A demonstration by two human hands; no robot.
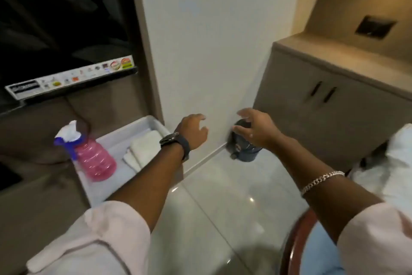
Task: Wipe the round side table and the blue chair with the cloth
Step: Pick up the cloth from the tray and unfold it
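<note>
Both hands out in front, empty, fingers spread.

The left hand [193, 132], a watch [172, 140] on its wrist, hangs with its grip apart just past the white tray [111, 141]; the right hand [256, 128], grip loose and apart, hovers over a small dark bin [246, 152] by the wall. The folded white cloth [145, 148] lies in the tray beside a pink spray bottle [94, 154]. Glossy pale floor tiles [223, 196], beige cabinet [334, 101], a wood-rimmed blue chair [312, 252] at lower right. A sticker strip [71, 76] on the dark screen is too blurred to read.
</note>
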